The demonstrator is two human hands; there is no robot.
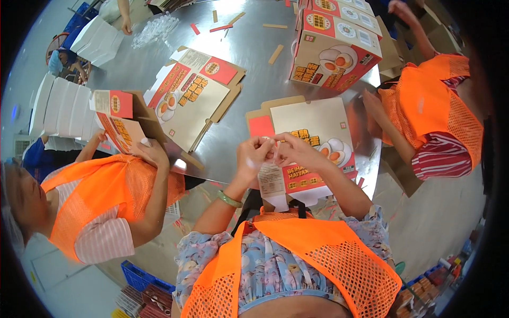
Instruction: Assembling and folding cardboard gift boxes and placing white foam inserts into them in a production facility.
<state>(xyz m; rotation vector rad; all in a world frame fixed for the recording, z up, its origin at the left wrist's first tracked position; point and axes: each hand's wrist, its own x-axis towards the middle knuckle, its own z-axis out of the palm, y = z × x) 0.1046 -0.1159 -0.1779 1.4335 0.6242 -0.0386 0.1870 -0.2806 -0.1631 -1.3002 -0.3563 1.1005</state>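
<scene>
My left hand (pixel 254 157), a green bangle on its wrist, is closed with its fingertips pinched together. Close beside it, my right hand (pixel 298 152) is closed too, its thumb and fingers meeting the left ones. Between them is a small clear plastic piece (pixel 274 155), mostly hidden by the fingers; its exact kind cannot be made out. Both hands are over a flattened cardboard carton (pixel 310 119), cream and red with egg pictures, which lies at the near edge of the steel table (pixel 228 164).
Another flattened carton (pixel 209 100) lies to the left, and assembled cartons (pixel 334 50) stand at the far right. A heap of clear plastic pieces (pixel 155 30) and loose cardboard strips (pixel 275 54) lie farther back. Co-workers in orange vests flank me; the left one holds a partly folded carton (pixel 123 124).
</scene>
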